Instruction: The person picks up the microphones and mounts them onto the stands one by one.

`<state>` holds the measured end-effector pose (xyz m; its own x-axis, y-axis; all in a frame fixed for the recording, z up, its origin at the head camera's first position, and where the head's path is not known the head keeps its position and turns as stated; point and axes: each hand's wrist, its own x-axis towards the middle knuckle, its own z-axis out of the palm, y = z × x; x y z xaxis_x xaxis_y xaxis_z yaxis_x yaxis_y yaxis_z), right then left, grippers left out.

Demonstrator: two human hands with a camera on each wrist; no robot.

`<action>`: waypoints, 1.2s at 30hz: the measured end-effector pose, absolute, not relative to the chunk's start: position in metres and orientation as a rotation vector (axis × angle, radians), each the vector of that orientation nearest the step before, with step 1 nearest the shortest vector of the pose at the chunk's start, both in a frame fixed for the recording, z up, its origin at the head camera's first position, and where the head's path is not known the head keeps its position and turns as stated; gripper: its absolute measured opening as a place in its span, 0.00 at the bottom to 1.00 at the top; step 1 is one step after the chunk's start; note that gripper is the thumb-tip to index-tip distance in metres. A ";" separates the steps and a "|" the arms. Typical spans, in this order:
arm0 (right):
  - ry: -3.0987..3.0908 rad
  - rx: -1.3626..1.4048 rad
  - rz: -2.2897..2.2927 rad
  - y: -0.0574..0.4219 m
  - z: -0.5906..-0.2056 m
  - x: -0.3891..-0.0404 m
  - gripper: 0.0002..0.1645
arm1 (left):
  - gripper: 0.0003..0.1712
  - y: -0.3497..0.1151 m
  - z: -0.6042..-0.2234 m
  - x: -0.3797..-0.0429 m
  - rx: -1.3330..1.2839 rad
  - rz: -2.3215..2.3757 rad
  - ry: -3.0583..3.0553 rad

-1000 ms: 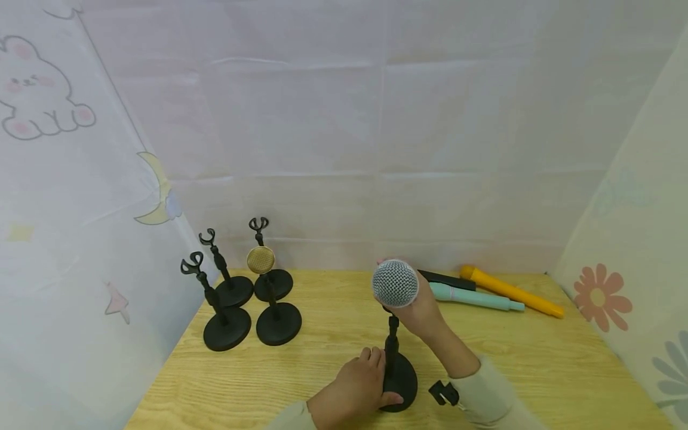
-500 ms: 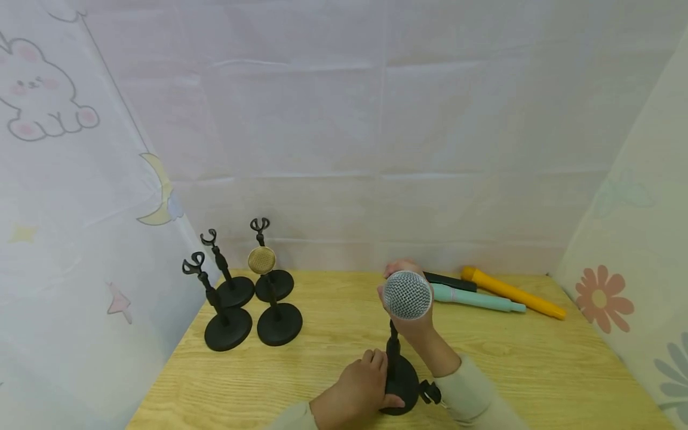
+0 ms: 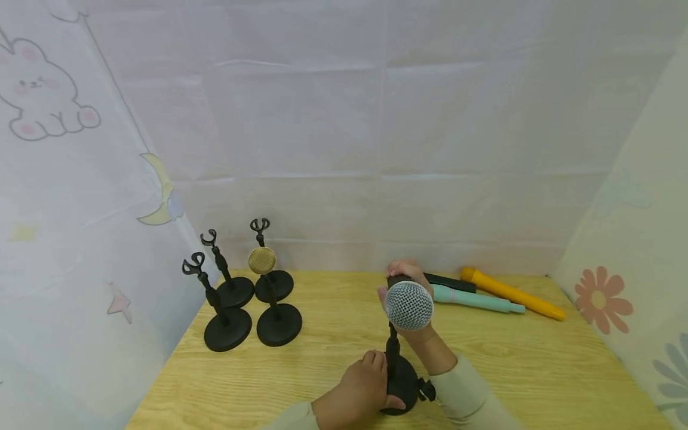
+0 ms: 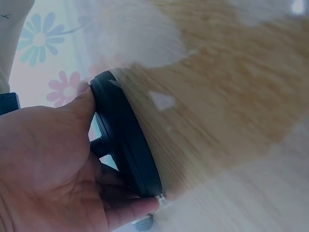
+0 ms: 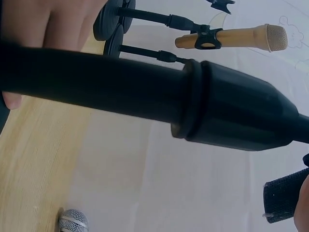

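Note:
A microphone with a silver mesh head (image 3: 409, 306) is held in my right hand (image 3: 421, 334), above a black desk microphone stand (image 3: 394, 352). The hand hides most of its handle and the top of the stand. My left hand (image 3: 361, 385) grips the stand's round base (image 4: 126, 137), thumb on one edge and fingers at the other. In the right wrist view, the stand's pole (image 5: 120, 87) crosses close to the camera, with left-hand fingers (image 5: 63, 24) at its base end.
Several black stands (image 3: 226, 328) stand at the left; one bears a gold microphone (image 5: 241, 38). At the back right lie a mint microphone (image 3: 478, 298), an orange microphone (image 3: 516, 292) and a dark one (image 3: 451, 282). A white cloth backdrop (image 3: 322, 149) rises behind the table (image 3: 510, 370).
My right hand and the silver-headed microphone have shifted right, and the mesh head has come lower. My left hand stays on the stand's base, almost unmoved.

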<state>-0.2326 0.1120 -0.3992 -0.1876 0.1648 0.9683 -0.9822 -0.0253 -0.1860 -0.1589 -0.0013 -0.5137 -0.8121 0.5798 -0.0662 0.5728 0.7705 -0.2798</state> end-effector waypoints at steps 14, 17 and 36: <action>-1.191 0.947 1.283 0.110 -0.394 -0.230 0.23 | 0.57 0.001 -0.516 -0.156 -0.921 0.488 -2.901; -1.187 0.921 1.246 0.110 -0.392 -0.228 0.24 | 0.57 0.002 -0.515 -0.156 -0.927 0.497 -2.923; -1.079 0.884 1.074 0.111 -0.385 -0.227 0.23 | 0.57 0.000 -0.513 -0.155 -0.951 0.476 -2.851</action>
